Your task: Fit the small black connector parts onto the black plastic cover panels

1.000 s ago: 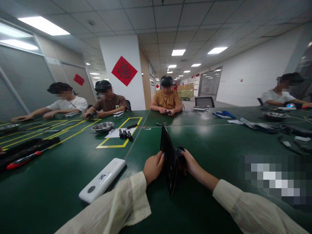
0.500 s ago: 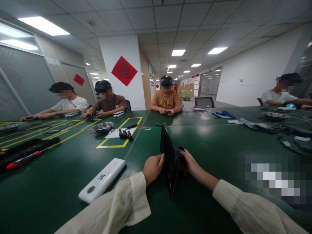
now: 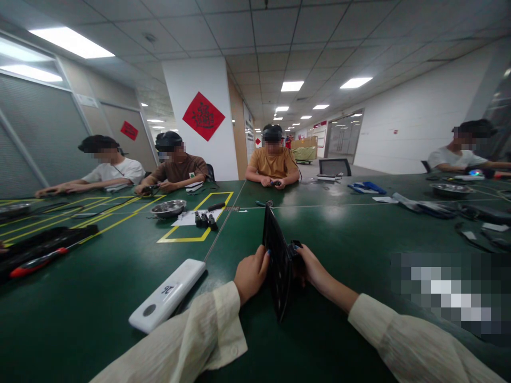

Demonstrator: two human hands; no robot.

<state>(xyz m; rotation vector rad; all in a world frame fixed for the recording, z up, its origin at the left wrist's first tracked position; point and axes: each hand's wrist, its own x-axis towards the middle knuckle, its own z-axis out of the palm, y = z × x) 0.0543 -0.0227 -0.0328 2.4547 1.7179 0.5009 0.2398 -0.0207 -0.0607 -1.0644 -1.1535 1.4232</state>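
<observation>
A thin, flat black panel (image 3: pixel 278 266) stands nearly edge-on to me above the green table, with a dark blocky part (image 3: pixel 295 250) on its right side. My left hand (image 3: pixel 250 271) is closed at the panel's left face, its bent fingertips pressed to the surface. Anything small under those fingertips is hidden. On the other side, my right hand (image 3: pixel 309 266) closes around the blocky part and the back of the panel. Most of its fingers are out of sight behind it. A white power bank (image 3: pixel 170 295) marked 26 lies left of my left forearm.
Beyond the panel, small black parts (image 3: pixel 205 219) lie on white paper beside a metal bowl (image 3: pixel 168 208). A red-and-black screwdriver (image 3: pixel 40 261) is at far left. Bags and cables (image 3: pixel 423 205) spread along the right. Several people sit around the green table (image 3: pixel 343 234).
My left index finger has lifted slightly along the panel's face. The panel and my right hand keep the same position.
</observation>
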